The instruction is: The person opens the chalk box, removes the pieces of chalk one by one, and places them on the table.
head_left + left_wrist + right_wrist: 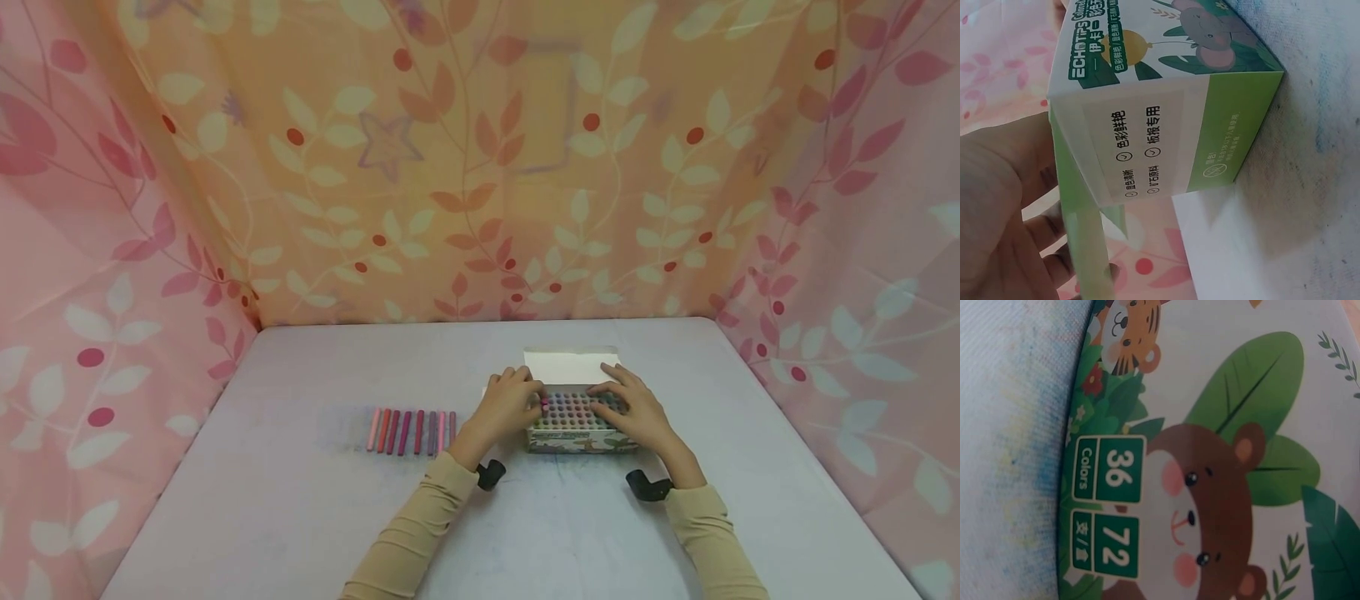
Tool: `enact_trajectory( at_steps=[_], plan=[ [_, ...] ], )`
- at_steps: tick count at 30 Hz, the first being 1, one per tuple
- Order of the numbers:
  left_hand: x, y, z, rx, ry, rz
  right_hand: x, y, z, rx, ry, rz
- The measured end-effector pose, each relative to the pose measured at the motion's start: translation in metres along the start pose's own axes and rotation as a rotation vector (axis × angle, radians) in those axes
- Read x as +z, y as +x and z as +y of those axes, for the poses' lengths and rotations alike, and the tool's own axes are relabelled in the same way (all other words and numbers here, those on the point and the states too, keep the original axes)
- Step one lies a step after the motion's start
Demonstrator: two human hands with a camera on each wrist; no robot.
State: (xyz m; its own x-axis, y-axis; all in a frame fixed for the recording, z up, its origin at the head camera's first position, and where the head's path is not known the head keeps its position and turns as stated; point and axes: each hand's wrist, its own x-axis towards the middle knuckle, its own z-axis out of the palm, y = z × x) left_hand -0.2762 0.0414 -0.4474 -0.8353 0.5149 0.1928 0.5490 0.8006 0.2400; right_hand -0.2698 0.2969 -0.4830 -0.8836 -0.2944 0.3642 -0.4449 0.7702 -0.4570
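Note:
A printed cardboard box of chalk stands with its lid folded back, its many-coloured chalk tops packed in rows. At its left edge, my left hand pinches a magenta chalk stick between thumb and fingers. My right hand lies over the box's right side, fingers spread across the tops. The left wrist view shows my left hand behind a green side flap; its fingertips are hidden. In the right wrist view only the box front shows, with a bear and "36 Colors".
Left of the box, several pink, red and purple chalk sticks lie side by side on the white-covered table. Chalk dust marks the cloth. Patterned curtains enclose the back and both sides.

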Motion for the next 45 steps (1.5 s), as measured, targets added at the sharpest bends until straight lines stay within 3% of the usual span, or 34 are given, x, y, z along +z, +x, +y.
enact_trajectory(
  at_steps=[16,24,36,45],
  plan=[
    [-0.007,-0.002,0.001,0.010,-0.008,0.043,0.001,0.001,0.000,0.012,-0.002,-0.009],
    [-0.018,0.002,0.002,-0.007,-0.042,0.167,0.003,0.000,0.002,0.015,0.003,-0.001],
    [-0.030,-0.013,-0.016,0.027,-0.235,0.466,0.004,-0.003,0.001,0.002,-0.001,-0.004],
    [-0.044,-0.033,-0.029,-0.013,-0.335,0.516,0.002,-0.004,0.002,0.000,-0.006,-0.004]
  ],
)
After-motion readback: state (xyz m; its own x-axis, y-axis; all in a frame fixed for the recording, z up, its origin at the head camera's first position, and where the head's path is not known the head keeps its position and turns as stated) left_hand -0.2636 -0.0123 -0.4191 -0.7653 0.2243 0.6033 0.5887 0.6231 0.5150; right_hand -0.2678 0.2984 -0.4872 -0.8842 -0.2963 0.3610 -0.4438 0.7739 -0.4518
